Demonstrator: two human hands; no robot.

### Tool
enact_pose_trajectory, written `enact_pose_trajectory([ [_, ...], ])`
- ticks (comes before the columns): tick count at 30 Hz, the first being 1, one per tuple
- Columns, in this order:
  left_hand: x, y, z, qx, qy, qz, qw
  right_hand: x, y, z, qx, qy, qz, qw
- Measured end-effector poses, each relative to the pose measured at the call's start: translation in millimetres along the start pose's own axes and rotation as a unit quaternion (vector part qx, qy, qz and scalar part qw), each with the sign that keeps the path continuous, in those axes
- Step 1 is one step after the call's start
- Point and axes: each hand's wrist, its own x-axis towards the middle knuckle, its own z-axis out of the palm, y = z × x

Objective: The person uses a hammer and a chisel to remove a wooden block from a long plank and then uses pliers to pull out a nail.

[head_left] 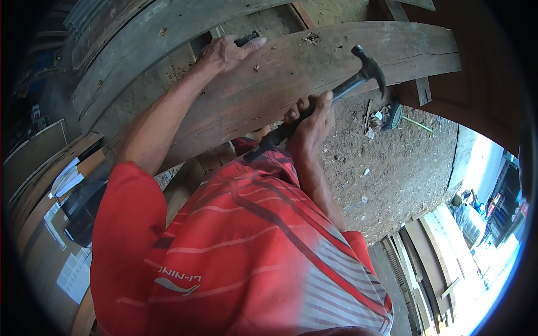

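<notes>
My right hand (314,123) is wrapped round the dark handle of a claw hammer (352,84). The hammer's metal head points up and to the right, over the near edge of a long wooden plank (314,67). The plank has a knot and a crack along its right part. At its far edge, my left hand (224,54) is closed, with the thumb stretched along a small black object (246,39). That object's kind is not clear, and the other fingers are mostly hidden behind the hand.
Another long board (151,39) lies beyond the plank. Dirt ground with wood chips (386,162) spreads on the right, where a green-handled tool (396,117) lies. Stacked boards (426,263) stand at the lower right. Panels and papers (67,179) are at the left.
</notes>
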Motion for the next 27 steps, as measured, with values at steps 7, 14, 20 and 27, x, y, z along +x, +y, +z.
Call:
enact_pose_trajectory([
  [7,4,-10,7,-0.018,0.023,0.007,1.000,-7,-3,19,-0.008,-0.051,0.034,0.998],
  [14,-3,-1,0,-0.036,0.000,0.016,0.999,12,-3,13,-0.060,-0.065,0.104,0.991],
  [20,2,-7,5,-0.006,0.021,-0.006,1.000,-5,6,18,0.024,0.028,-0.004,0.999],
  [27,-1,-4,-2,-0.020,-0.008,0.005,1.000,14,-40,19,-0.091,-0.122,0.062,0.986],
])
